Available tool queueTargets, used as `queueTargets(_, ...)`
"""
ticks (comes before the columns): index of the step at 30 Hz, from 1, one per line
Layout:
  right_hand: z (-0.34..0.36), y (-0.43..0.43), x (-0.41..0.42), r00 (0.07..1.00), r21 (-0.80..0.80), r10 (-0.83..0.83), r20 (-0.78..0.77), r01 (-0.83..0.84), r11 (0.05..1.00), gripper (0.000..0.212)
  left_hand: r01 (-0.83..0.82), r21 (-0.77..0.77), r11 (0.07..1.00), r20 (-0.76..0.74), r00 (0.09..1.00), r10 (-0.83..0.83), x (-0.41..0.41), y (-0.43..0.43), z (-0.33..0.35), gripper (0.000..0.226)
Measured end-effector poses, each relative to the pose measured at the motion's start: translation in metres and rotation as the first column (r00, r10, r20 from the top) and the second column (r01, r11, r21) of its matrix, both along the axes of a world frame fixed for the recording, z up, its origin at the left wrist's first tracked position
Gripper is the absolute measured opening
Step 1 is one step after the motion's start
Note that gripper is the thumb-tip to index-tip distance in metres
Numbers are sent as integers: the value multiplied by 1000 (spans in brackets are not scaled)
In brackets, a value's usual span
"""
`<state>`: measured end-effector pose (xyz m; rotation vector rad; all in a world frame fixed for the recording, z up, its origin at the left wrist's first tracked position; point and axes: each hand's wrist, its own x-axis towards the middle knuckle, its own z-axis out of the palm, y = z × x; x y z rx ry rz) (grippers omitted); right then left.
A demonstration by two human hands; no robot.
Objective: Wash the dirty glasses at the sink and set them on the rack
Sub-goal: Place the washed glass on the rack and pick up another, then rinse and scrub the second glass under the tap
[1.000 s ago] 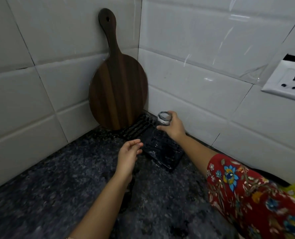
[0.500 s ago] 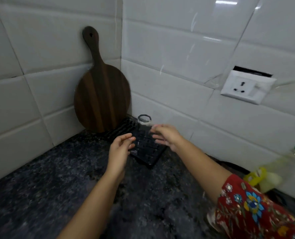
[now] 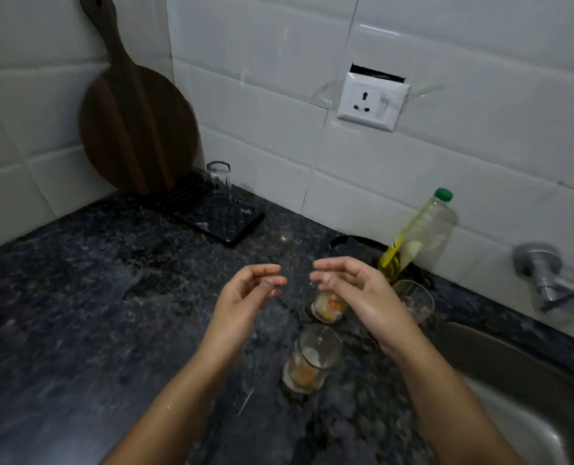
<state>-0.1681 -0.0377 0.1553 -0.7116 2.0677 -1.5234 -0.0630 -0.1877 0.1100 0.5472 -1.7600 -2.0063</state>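
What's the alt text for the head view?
The left hand and right hand hover empty over dirty glasses on a dark counter beside a sink. One glass stands on the black rack by a wooden cutting board.

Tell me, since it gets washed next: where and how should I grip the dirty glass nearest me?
Take the nearest glass round its side wall with the right hand, probably coming from its right, the sink side. It stands upright, mouth up, nothing touching it, with residue low inside.
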Motion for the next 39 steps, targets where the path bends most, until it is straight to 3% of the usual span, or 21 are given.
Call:
queueTargets(3, -33, 41, 12, 993, -64, -119, -13, 118, 991, 25, -10, -23, 1000, 3, 1000, 10, 10, 18, -16, 17)
queueTargets(7, -90, 64, 26, 990, 137, -130, 47, 122, 983, 48, 15, -76, 997, 70, 998, -9, 16, 30, -37, 18)
queueTargets(11, -121, 49, 36, 999, 161, -14, 35, 8, 987, 100, 14, -83, 996, 107, 994, -5, 16, 34, -49, 21)
queueTargets(13, -127, 40, 37, 999, 121, -25, 32, 21, 992, 90, 12, -86, 996, 115, 993, -2, 14, 34, -53, 21)
queueTargets(16, -132, 37, 38, 992, 96, -93, -91, 101, 990, 66, 0, -96, 995, 120, 993, 12, 11, 36, -56, 22)
queueTargets(20, -124, 44, 46, 967, 42, -93, -239, 107, 993, 71, -22, -125, 992, 95, 995, 34, 6, 41, -53, 21)
queueTargets(25, -116, 83, 43, 962, -73, -213, -172, 204, 976, 72, -48, -150, 988, 46, 997, 56, -5, 71, -39, 19)
queueTargets(30, -110, 171, 24, 924, -119, -382, -28, 376, 919, 64, 49, -125, 991, 39, 998, -44, -21, 147, -29, 19)
queueTargets(35, -107, 272, 2, 869, -70, -490, -68, 486, 871, 68, 193, -73, 979, 70, 980, -188, -49, 250, -27, 19)
queueTargets(39, -107, 342, -14, 846, -49, -529, -71, 526, 849, 58, 283, -100, 954, 78, 958, -276, -81, 316, -22, 21)
